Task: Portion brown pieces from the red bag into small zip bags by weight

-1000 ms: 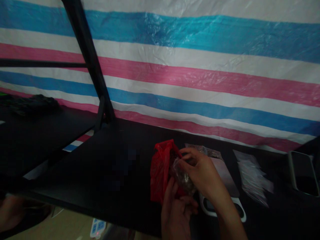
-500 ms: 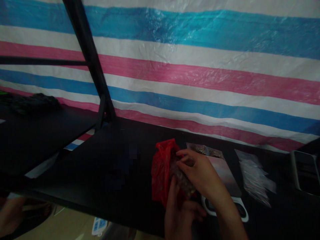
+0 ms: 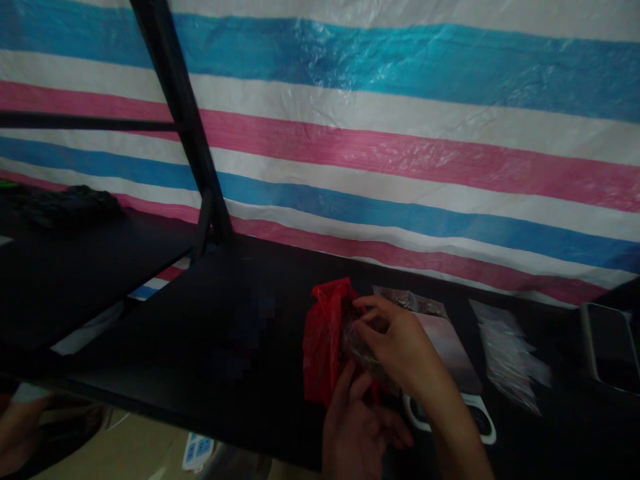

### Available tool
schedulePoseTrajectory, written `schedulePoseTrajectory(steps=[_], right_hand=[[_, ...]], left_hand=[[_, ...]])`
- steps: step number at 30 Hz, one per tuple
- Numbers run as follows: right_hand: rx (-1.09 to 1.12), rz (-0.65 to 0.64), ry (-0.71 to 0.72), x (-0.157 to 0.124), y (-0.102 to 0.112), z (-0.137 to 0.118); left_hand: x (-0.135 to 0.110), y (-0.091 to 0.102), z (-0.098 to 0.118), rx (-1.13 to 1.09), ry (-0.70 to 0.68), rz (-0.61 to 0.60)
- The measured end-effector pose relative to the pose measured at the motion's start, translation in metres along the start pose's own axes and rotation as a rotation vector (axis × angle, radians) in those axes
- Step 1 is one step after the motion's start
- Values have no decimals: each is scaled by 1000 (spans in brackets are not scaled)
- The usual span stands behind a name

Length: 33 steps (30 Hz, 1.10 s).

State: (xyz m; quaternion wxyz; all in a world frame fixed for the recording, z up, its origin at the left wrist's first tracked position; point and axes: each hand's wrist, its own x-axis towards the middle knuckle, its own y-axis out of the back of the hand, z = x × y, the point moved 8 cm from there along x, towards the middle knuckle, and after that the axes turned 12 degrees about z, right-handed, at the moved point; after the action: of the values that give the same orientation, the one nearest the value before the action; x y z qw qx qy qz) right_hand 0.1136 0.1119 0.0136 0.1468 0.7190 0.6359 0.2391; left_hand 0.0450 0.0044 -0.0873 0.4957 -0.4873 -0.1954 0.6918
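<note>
A red plastic bag stands on the black table with its mouth turned to the right. My right hand pinches the top of a small clear plastic bag at that mouth. Dark brownish bits show inside the clear bag, too dim to name. Just below, my left hand has its fingers curled at the red bag's near edge, close under the clear bag. Its fingertips are partly hidden. Behind my right wrist lies a kitchen scale with a flat plate and a white front, partly covered by my forearm.
Filled clear bags lie behind the scale. A stack of flat clear bags is to its right, then a phone. A black metal post rises at the left before a striped sheet. Another person's arm shows lower left.
My left hand has shifted slightly down and left, its fingers now more bent. The clear bag's lower part has sunk out of sight behind my hands. My right hand stays nearly in place.
</note>
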Motion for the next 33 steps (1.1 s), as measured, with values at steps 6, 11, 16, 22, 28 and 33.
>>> schedulePoseTrajectory(steps=[6,11,16,22,28,33], right_hand=[[-76,9,5,-1,-1,-3],[-57,6,12,-1,2,-1],[13,-11,6,-1,2,-1],[209,-30,4,-2,17,-15],[264,20,80,-6,50,-17],[323,98,123,-9,73,-18]], left_hand=[[-1,-7,5,19,12,-15],[-2,-7,6,10,-9,-4],[-1,-10,11,50,-55,-19],[5,-15,23,216,-232,10],[0,-22,41,324,-451,28],[-14,-26,64,428,-649,135]])
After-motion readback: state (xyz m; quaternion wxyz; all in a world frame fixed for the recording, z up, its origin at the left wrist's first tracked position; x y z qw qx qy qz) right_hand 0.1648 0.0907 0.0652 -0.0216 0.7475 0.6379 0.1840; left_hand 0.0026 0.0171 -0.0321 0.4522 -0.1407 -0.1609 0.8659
